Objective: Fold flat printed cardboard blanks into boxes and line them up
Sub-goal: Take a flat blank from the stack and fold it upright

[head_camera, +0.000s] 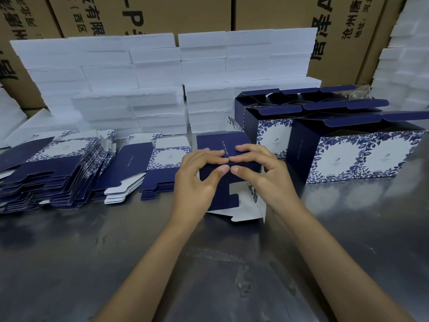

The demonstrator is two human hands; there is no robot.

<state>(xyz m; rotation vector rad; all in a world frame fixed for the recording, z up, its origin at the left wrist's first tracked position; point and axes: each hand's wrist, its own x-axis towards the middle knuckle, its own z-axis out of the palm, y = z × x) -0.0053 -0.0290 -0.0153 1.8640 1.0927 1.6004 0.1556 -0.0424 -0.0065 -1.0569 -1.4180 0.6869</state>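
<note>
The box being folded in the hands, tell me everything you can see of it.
The half-folded box is printed cardboard, dark navy outside with a blue floral panel on its right side and a plain white inside. It stands on the metal table, its loose flaps splayed toward the camera. The left hand and right hand grip it from either side, fingertips pressing its navy flaps together.

Soft, even overhead light; the metal table [69,263] shows dull, smeared glare toward its right edge. Edges bow from wide-angle distortion, corners slightly blurred.
</note>
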